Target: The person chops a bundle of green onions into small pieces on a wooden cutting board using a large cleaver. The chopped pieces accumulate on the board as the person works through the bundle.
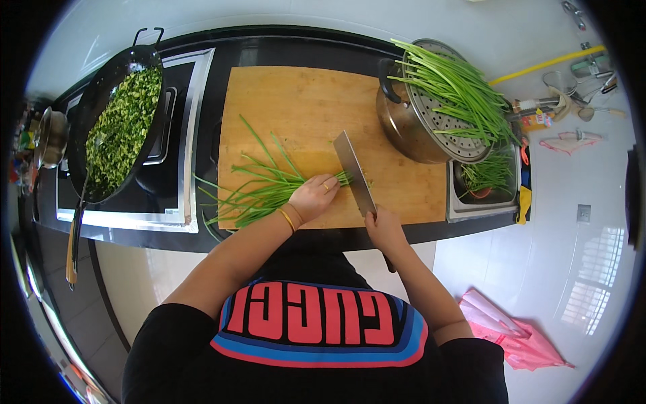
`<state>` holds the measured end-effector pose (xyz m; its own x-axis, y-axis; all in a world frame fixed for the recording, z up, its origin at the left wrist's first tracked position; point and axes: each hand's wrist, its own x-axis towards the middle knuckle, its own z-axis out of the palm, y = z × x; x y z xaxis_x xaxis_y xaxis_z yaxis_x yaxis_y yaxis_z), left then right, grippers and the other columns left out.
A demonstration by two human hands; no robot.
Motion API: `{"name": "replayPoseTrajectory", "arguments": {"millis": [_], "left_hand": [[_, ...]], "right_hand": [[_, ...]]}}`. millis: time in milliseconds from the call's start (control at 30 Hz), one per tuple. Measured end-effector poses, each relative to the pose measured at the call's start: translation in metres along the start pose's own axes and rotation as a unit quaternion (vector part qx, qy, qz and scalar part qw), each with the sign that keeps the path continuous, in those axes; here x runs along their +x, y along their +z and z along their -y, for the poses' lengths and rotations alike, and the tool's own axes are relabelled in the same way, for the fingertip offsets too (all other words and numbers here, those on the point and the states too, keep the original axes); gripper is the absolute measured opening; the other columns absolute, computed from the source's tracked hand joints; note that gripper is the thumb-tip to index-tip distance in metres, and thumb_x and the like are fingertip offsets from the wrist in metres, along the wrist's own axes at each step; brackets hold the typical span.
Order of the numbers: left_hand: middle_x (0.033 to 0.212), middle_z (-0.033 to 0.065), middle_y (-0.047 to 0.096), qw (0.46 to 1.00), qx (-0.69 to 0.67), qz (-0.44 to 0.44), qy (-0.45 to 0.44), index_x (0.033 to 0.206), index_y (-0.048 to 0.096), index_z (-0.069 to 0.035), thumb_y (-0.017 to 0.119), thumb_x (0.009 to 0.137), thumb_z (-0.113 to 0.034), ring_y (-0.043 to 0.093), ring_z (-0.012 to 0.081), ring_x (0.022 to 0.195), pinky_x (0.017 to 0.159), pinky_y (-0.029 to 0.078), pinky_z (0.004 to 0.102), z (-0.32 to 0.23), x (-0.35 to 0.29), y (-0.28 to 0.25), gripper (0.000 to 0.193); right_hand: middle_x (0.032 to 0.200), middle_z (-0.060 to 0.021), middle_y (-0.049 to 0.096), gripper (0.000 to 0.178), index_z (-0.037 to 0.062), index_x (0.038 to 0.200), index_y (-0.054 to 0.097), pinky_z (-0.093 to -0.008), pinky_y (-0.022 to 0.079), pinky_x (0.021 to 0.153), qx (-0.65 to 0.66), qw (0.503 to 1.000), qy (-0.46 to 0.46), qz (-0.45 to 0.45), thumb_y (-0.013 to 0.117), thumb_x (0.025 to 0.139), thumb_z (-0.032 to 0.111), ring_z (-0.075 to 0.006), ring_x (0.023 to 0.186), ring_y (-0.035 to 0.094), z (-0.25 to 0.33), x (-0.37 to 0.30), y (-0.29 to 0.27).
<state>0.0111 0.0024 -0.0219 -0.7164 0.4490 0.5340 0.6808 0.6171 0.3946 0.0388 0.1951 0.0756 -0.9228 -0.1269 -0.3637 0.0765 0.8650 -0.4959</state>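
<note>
We note left hand [314, 197] curled closed over stalks [269, 195] running roughly left-right; knife [355, 174], clenched in right hand [387, 231], crosswise at their right end.

A black wok [110, 79] of chopped greens [124, 131] sits at upper left; a metal pot [398, 126] stands upper right, a sink [481, 213] below it. A wall socket [584, 213] and pink bundle [515, 333] appear farther right.

A kitchen: the counter [303, 50] carries a stove [178, 182] and wok [108, 81] toward its left edge, a board [289, 94] midway, a sink [471, 209] toward its right edge.
</note>
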Motion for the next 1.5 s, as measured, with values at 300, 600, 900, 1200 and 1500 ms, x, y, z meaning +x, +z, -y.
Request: {"name": "replayPoseTrajectory", "arguments": {"millis": [300, 600, 900, 1200, 1500], "left_hand": [[0.096, 0.01, 0.056, 1.0, 0.001, -0.008, 0.006, 0.09, 0.06, 0.001, 0.054, 0.072, -0.01, 0.055, 0.0254, 0.095, 0.081, 0.046, 0.0338, -0.001, -0.003, 0.003, 0.022], [0.099, 0.009, 0.056, 1.0, 0.016, 0.01, -0.017, 0.093, 0.059, -0.002, 0.053, 0.072, -0.01, 0.056, 0.0244, 0.092, 0.079, 0.047, 0.0331, -0.003, -0.004, 0.002, 0.023], [0.096, 0.0088, 0.056, 1.0, 0.021, 0.001, -0.008, 0.093, 0.057, -0.004, 0.056, 0.069, -0.007, 0.058, 0.0256, 0.086, 0.075, 0.049, 0.0335, -0.003, 0.0, 0.002, 0.024], [0.099, 0.0091, 0.059, 0.999, 0.024, -0.017, 0.013, 0.091, 0.061, -0.002, 0.056, 0.066, -0.006, 0.057, 0.0256, 0.095, 0.081, 0.047, 0.0341, -0.001, -0.003, 0.008, 0.026], [0.098, 0.0103, 0.059, 0.999, 0.024, -0.01, 0.02, 0.092, 0.061, 0.001, 0.055, 0.066, -0.005, 0.056, 0.0268, 0.095, 0.081, 0.047, 0.0355, 0.0, -0.001, 0.006, 0.026]], "right_hand": [[0.069, -0.0267, 0.057, 0.02, -0.0037, 0.077, 0.052, -0.0485, 0.045, 0.062, -0.037, 0.999, 0.005, -0.017, 0.048, 0.083, 0.015, -0.0431, 0.069, 0.057, 0.006, 0.013, 0.022], [0.068, -0.022, 0.058, 0.027, -0.0028, 0.081, 0.052, -0.0423, 0.046, 0.06, -0.027, 0.998, 0.009, -0.054, 0.053, 0.082, 0.024, -0.0371, 0.068, 0.059, 0.009, 0.022, 0.042], [0.071, -0.0234, 0.057, 0.029, -0.0025, 0.077, 0.053, -0.0447, 0.044, 0.063, 0.103, 0.994, 0.019, -0.026, 0.055, 0.08, 0.026, -0.0395, 0.07, 0.057, -0.005, 0.019, 0.027], [0.07, -0.0248, 0.057, 0.022, -0.0044, 0.073, 0.053, -0.0464, 0.045, 0.064, 0.103, 0.99, -0.008, -0.097, 0.053, 0.079, 0.017, -0.0409, 0.068, 0.056, -0.012, 0.0, 0.021], [0.071, -0.0266, 0.056, 0.023, -0.0047, 0.074, 0.053, -0.0472, 0.044, 0.065, 0.059, 0.998, 0.003, -0.035, 0.051, 0.082, 0.017, -0.0431, 0.07, 0.055, -0.017, -0.015, 0.006]]}}
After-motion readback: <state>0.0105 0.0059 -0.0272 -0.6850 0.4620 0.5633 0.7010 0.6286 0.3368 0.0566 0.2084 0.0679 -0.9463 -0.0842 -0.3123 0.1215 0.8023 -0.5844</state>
